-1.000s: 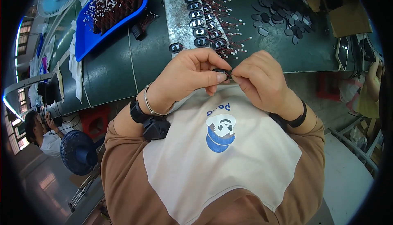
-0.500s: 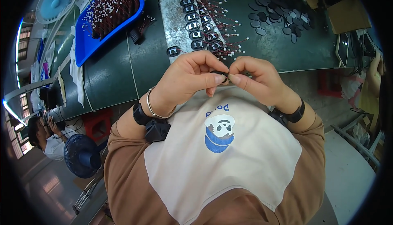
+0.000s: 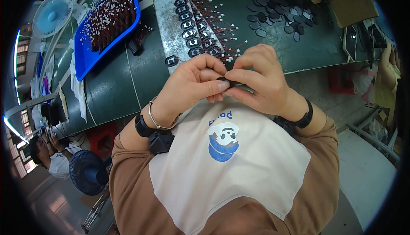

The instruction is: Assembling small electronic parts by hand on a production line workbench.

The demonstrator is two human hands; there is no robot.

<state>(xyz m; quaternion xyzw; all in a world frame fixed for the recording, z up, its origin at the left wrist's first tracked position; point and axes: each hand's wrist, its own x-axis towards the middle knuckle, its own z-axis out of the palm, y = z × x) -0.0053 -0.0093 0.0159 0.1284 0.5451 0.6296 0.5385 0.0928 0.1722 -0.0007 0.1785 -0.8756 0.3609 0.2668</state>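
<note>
In front of my chest, both hands meet at a small black oval piece (image 3: 222, 78). My left hand (image 3: 190, 83) pinches it between thumb and fingers. My right hand (image 3: 262, 79) is closed at its right side, the fingertips pressed against it; fingers hide most of the piece. Just beyond lies a metal plate (image 3: 166, 30) with rows of small black oval parts (image 3: 186, 24), pale in the middle, like little speakers. Their red and dark wires end in white connectors (image 3: 230, 34) off the right edge. One such part (image 3: 171, 60) sits apart at the plate's near left corner.
A blue tray (image 3: 83, 67) heaped with wired parts stands at the left of the green table (image 3: 113, 87). Beside it is a small black bundle (image 3: 135, 47) with wires. Loose black oval discs (image 3: 277, 15) are scattered at right, near a cardboard box (image 3: 353, 6). Fans and another person are at left.
My right hand has turned, its fingers raised and moved over the black piece. Both hands sit slightly further left in the picture. The whole view has shifted a little, and the table things appear further left.
</note>
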